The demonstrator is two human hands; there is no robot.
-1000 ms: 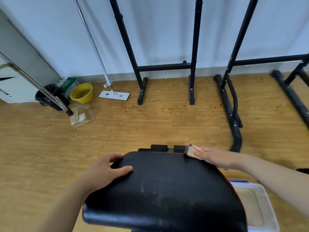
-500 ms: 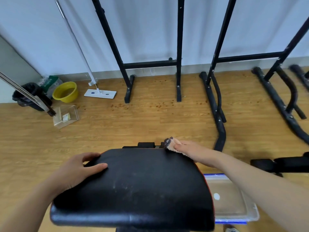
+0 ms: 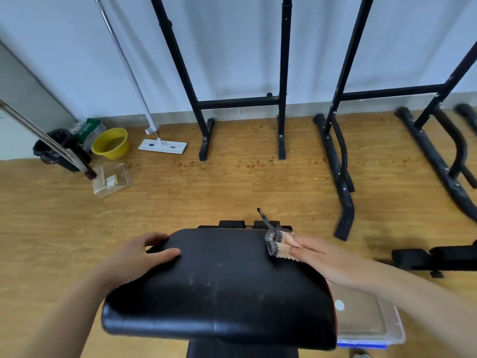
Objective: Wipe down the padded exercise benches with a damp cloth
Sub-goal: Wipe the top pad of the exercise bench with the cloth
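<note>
A black padded bench (image 3: 219, 285) fills the lower middle of the head view, its far end pointing away from me. My left hand (image 3: 134, 259) grips the pad's far left corner, thumb on top and fingers curled over the edge. My right hand (image 3: 325, 259) lies flat on the far right corner and presses a small cloth (image 3: 277, 242), pinkish with a black-and-white checked edge, against the pad. Part of the cloth is hidden under my fingers.
A clear plastic tub (image 3: 366, 319) sits on the wooden floor under my right forearm. Black equipment frames (image 3: 340, 161) stand along the wall. At far left are a yellow basin (image 3: 111, 143), a flat mop (image 3: 162, 146), a black bin (image 3: 58, 149) and a clear box (image 3: 111, 179). Black foam rollers (image 3: 436, 257) lie at right.
My right hand has slid the cloth from the pad's far edge onto the top right corner. My left hand keeps its grip. My view has shifted slightly.
</note>
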